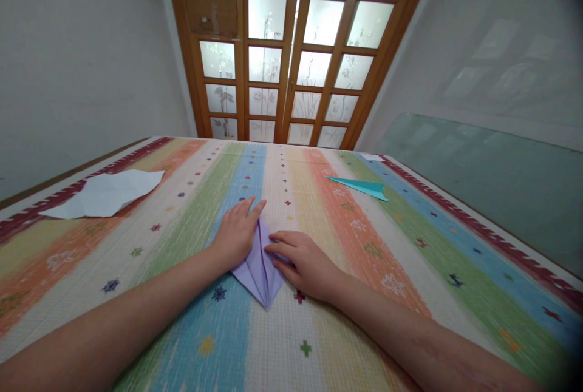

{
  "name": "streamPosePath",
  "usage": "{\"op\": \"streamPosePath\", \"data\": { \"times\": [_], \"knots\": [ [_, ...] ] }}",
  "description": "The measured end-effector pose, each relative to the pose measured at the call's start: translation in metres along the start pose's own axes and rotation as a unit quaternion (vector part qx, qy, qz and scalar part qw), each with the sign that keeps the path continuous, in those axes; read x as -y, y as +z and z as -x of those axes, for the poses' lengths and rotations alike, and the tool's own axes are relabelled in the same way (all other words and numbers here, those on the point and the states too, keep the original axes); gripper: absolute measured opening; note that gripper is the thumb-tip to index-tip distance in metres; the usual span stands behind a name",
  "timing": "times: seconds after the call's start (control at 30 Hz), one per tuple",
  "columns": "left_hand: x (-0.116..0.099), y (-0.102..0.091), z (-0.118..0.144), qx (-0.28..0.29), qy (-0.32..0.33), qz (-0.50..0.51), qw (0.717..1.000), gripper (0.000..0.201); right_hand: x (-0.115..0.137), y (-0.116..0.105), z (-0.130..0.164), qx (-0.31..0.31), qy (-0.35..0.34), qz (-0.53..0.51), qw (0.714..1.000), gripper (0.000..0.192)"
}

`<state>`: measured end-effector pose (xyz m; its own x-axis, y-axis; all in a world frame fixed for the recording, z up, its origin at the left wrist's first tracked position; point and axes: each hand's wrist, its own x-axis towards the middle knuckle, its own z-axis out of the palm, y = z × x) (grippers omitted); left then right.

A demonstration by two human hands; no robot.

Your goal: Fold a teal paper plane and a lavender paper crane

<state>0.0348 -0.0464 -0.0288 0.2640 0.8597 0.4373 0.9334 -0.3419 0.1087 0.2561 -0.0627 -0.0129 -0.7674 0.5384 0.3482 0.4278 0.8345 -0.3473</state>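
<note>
White paper sheet (107, 193), crumpled at its edges, lies at middle left on the striped tabletop (410, 246). At lower centre, left hand (237, 231) flat with fingers spread and right hand (304, 261) flat with fingers together, both pressing on a folded lilac paper (259, 270) whose point faces the bottom of the frame. Teal paper plane (362, 187), middle right, well apart from both hands.
</note>
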Motion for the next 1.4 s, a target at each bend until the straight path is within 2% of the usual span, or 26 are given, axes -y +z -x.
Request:
{"op": "streamPosePath", "data": {
  "times": [0.13,0.2,0.53,0.7,0.87,1.17,1.4],
  "knots": [
    [-0.002,-0.011,0.0,0.023,0.094,-0.046,0.994,0.034,0.002,0.0,-0.002,0.022,-0.002,0.015,1.0,0.03],
    [-0.002,-0.014,0.0,0.044,0.122,-0.048,0.99,0.026,0.002,0.0,-0.002,0.031,0.008,0.018,0.999,0.029],
    [-0.001,-0.006,0.0,0.105,0.158,-0.026,0.982,0.03,0.003,-0.002,0.001,0.071,0.054,0.012,0.996,0.035],
    [0.004,-0.004,0.001,0.121,0.124,0.003,0.985,0.039,0.003,-0.003,0.002,0.075,0.051,0.011,0.996,0.035],
    [0.01,-0.001,0.002,0.114,0.085,0.055,0.988,0.044,0.003,-0.003,0.001,0.072,0.046,0.002,0.996,0.035],
    [0.028,0.006,-0.001,0.146,0.017,0.028,0.989,0.059,0.003,-0.004,0.002,0.074,0.044,0.007,0.996,0.036],
    [0.036,0.013,-0.005,0.123,-0.002,0.043,0.991,0.067,0.003,-0.005,0.002,0.066,0.043,-0.002,0.997,0.034]
  ]
}}
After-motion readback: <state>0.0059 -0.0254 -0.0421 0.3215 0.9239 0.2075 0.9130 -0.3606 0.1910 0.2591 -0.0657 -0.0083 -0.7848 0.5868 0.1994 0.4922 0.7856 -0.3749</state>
